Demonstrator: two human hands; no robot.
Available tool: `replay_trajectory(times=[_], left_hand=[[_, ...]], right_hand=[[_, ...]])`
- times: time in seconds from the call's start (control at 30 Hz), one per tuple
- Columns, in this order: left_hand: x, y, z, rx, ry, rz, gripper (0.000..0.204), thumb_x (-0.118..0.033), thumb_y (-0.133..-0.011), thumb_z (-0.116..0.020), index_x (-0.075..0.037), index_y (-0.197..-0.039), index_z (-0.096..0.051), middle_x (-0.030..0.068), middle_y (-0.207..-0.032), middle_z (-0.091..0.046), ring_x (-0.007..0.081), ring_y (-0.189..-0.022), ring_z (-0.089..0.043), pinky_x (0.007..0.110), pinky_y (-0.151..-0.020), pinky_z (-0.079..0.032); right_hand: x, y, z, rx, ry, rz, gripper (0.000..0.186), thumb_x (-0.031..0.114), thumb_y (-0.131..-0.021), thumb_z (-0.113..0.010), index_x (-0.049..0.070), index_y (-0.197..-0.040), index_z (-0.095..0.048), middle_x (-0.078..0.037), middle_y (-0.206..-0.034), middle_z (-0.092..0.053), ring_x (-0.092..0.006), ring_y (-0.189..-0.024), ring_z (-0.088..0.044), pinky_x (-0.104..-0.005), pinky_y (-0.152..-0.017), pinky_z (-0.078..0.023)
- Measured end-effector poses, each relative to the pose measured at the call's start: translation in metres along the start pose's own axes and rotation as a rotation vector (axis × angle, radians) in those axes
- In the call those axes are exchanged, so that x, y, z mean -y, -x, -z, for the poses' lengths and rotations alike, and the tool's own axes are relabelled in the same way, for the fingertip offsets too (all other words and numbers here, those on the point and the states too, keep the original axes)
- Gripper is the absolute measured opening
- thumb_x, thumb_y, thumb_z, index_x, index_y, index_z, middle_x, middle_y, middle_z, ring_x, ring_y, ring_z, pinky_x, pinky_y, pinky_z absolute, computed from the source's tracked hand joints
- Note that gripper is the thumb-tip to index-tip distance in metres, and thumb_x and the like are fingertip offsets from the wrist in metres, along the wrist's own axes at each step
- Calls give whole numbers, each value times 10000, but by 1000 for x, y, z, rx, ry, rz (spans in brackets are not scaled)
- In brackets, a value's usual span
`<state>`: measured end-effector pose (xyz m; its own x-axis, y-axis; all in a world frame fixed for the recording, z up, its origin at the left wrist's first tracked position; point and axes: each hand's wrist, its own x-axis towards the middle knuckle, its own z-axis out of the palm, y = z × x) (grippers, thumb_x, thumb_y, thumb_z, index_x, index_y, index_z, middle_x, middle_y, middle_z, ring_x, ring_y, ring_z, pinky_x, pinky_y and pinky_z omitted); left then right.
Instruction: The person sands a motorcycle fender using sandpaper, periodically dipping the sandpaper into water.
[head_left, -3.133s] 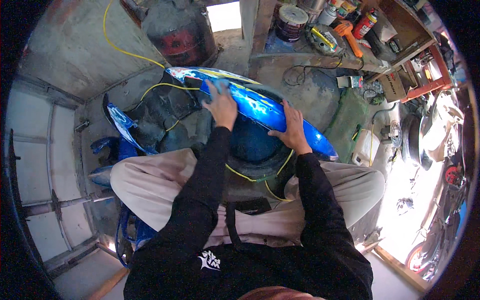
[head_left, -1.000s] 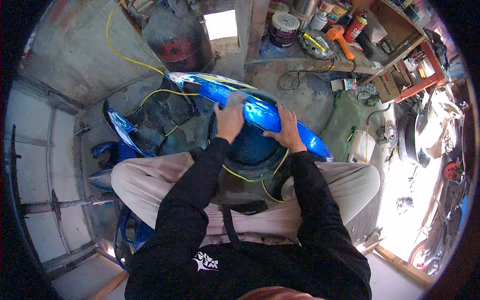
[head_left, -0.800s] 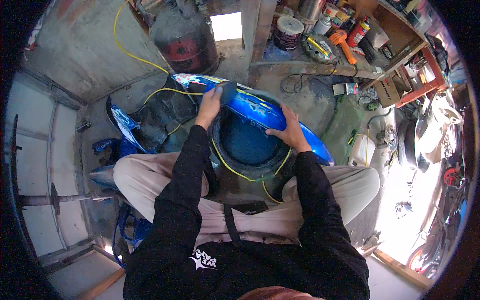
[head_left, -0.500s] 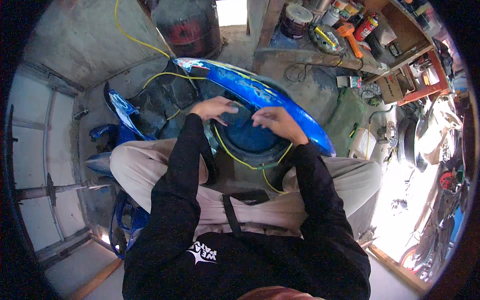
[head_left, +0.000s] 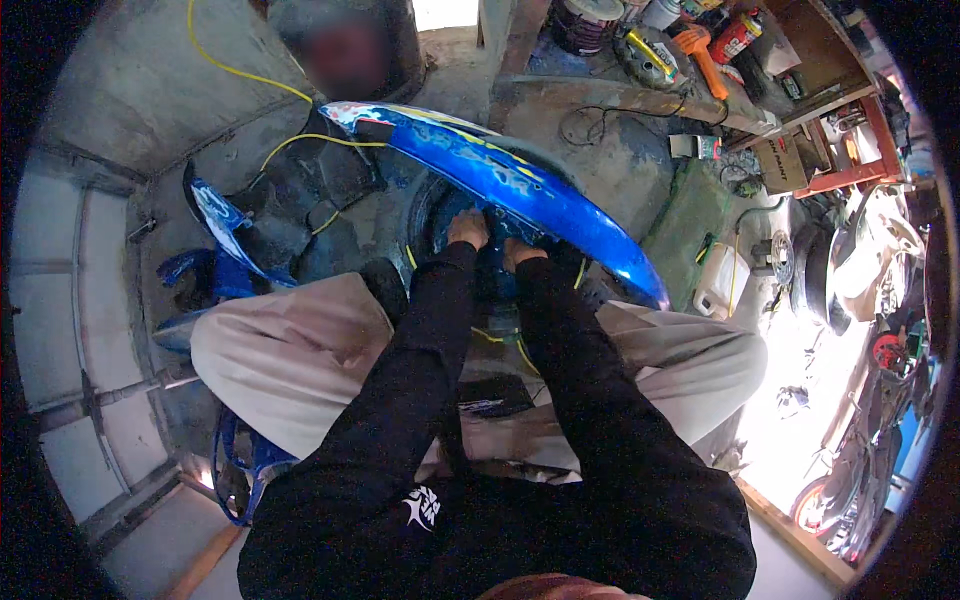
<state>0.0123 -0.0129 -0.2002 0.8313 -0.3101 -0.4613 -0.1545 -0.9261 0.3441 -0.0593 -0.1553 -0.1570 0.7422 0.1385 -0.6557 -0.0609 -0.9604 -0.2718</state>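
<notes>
The long blue panel lies slantwise in front of you across the far part of the round dark tub, its left end farther away and its right end nearer your right knee. Its paint is worn in pale patches, with a yellow stripe along the far edge and white and red at the left tip.

Both your hands are down in the tub, just on your side of the panel: the left hand close beside the right hand, a narrow gap between them. The back of the left shows, fingers pointing away from you; the right's fingers are mostly hidden. You cannot tell from here whether either holds anything, or how wide the fingers stand.

A yellow hose comes from the upper left toward the panel's left tip, and more yellow lengths show around the tub. To your left on the floor is a smaller blue-and-white panel. To your right are a green sheet and a white jug. Beyond, at upper right, a wooden shelf carries an orange tool and a red spray can.
</notes>
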Motion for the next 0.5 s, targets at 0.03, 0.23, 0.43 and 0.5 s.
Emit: replay_trajectory(times=[0.03,0.23,0.43,0.5], left_hand=[[4,-8,-11,25,-101,-18,456,-332,-929,-682,-48,-1283,-723,264,-1368,-669,466,-1228,-668,527,-957,-581],[20,-18,-40,-76,62,95,414,-338,-915,-689,-101,-1250,-739,192,-1311,-708,426,-1232,-662,561,-989,-560],[25,-8,-46,-20,70,-50,389,-290,-924,-680,-138,-1276,-743,200,-1363,-685,403,-1297,-636,543,-1070,-524],[28,-15,-50,-96,130,-101,405,-289,-924,-677,-132,-1293,-733,213,-1390,-666,403,-1320,-620,533,-1087,-516]], right_hand=[[1,-6,0,16,35,61,375,219,-941,-623,-20,-1212,-722,-251,-1156,-756,-384,-1080,-741,-486,-909,-577],[6,-27,4,-6,31,30,392,246,-944,-621,-26,-1208,-722,-263,-1178,-743,-398,-1104,-726,-491,-928,-568],[10,-35,-3,-15,28,26,411,272,-948,-619,-32,-1204,-722,-276,-1200,-731,-412,-1128,-712,-495,-947,-559],[12,-37,-6,-23,25,35,418,280,-949,-618,-34,-1203,-722,-280,-1208,-726,-417,-1136,-707,-497,-953,-557]])
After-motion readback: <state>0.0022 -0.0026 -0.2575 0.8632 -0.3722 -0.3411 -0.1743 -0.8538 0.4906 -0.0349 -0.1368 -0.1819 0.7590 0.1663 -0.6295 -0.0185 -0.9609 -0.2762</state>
